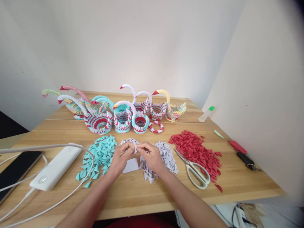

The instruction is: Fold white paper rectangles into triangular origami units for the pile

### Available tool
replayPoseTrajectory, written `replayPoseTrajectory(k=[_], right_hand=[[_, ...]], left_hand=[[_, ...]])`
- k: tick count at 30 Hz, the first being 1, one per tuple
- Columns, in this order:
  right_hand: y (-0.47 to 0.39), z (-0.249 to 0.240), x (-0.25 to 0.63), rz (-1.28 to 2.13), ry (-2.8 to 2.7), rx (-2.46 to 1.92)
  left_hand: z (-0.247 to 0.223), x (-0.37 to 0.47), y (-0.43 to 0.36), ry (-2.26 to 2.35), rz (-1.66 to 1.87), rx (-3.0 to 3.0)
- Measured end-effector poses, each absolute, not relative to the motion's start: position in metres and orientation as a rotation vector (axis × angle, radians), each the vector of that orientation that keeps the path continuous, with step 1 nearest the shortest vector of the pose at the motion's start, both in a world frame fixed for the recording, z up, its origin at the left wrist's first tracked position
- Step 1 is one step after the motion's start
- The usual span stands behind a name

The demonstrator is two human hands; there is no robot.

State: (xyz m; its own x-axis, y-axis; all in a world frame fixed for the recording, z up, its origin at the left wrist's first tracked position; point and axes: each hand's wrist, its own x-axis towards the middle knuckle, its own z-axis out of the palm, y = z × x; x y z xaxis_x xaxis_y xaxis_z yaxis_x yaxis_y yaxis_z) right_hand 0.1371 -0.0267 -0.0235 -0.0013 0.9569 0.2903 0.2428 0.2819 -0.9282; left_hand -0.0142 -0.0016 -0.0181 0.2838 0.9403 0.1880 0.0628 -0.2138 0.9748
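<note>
Both hands meet above the middle of the table, fingertips close together on a small white paper piece (135,148). My left hand (123,155) pinches it from the left. From the right, the thumb and fingers of my right hand (150,154) close on the same piece. Folded white-grey paper triangles (167,155) lie beside and partly under my right hand, with more just behind the fingers. Below the hands rests a flat white paper sheet (131,165). Turquoise triangles (101,153) are heaped to the left, red ones (196,148) to the right.
Paper swans (98,122) stand along the back, with a red-and-white ring (156,127) in front. Scissors (194,172) lie at the right. A power bank (57,166), phone (19,172) and looping white cable (68,198) occupy the left. Keys (247,161) lie far right.
</note>
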Motion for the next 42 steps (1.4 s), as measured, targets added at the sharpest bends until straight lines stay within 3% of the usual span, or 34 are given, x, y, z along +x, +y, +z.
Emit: replayPoseTrajectory(k=[14, 32, 42], right_hand=[[-0.023, -0.019, 0.146, 0.684, -1.489, -1.220], [-0.019, -0.022, 0.148, 0.920, -1.315, -1.182], [-0.022, -0.024, 0.145, 0.870, -1.388, -1.230]], left_hand=[[-0.024, -0.012, 0.002, 0.831, 0.849, 1.187], [-0.017, -0.010, 0.000, 0.911, 0.953, 1.350], [-0.020, -0.009, 0.001, 0.881, 0.978, 1.199]])
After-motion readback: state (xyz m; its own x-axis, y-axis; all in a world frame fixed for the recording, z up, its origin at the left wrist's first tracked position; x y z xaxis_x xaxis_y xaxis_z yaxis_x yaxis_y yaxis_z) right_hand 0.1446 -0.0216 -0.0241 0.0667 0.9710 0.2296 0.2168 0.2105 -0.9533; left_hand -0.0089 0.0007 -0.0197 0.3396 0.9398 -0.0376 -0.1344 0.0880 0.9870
